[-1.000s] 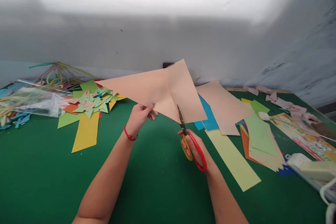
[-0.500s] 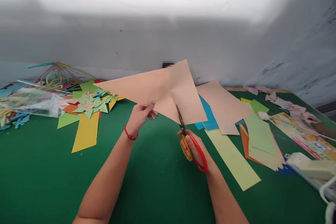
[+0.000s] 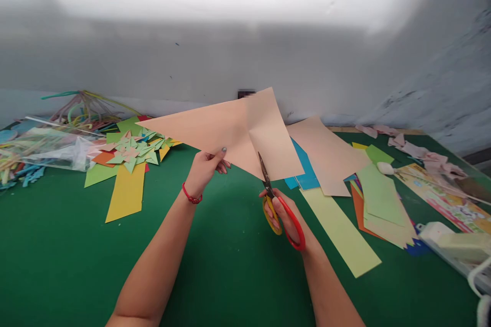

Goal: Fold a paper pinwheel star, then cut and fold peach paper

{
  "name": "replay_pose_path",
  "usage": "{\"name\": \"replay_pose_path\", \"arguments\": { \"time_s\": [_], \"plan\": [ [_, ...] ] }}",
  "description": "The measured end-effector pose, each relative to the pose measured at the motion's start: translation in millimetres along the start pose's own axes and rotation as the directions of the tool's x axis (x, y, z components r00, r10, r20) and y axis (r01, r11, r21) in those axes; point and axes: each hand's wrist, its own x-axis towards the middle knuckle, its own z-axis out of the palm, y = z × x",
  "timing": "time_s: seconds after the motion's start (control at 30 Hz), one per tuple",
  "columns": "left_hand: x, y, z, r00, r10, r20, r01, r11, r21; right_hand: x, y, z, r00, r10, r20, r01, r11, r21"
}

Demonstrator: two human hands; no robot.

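My left hand (image 3: pixel 209 166) pinches the lower edge of a large peach sheet of paper (image 3: pixel 207 125) between thumb and fingers, holding it up above the table. The sheet tapers to a point at the left and has a squarish part at the right. In my right hand (image 3: pixel 286 212) is a pair of scissors (image 3: pixel 292 225) with one red and one yellow handle loop. Their blades point up and lie at the sheet's lower edge, right of the middle, along a cut or crease line. The blades look nearly closed.
Left on the green table (image 3: pixel 230 276) lie paper stars (image 3: pixel 132 150), a yellow strip (image 3: pixel 126 196) and a clear bag (image 3: pixel 65 150) of colored strips. To the right are another peach sheet (image 3: pixel 330 156), a pale green strip (image 3: pixel 341 235), stacked papers (image 3: pixel 383 204) and a power strip (image 3: pixel 456 245). A wall stands behind.
Almost nothing differs. The scissors' red loop has shifted slightly right; the sheet and my left hand stay in place.
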Motion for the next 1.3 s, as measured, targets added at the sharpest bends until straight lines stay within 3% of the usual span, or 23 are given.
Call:
{"name": "replay_pose_path", "arguments": {
  "time_s": [0.63, 0.97, 1.3],
  "plan": [
    [3.1, -6.6, -2.1, 1.0, 0.024, -0.006, -0.024, 0.998, 0.051, -2.0, -2.4, 0.3, 1.0, -0.01, 0.007, 0.01, 1.0, -0.01],
    [1.7, -6.7, 0.6, 0.993, 0.079, -0.083, -0.066, 0.986, 0.155, -3.6, -3.7, 0.3, 0.999, 0.026, -0.03, -0.027, 0.999, -0.034],
    [-4.4, -0.9, 4.7, 0.998, 0.056, 0.026, -0.059, 0.991, 0.119, -1.2, -6.6, 0.4, 0.994, 0.07, -0.088, -0.073, 0.997, -0.037]
  ]
}}
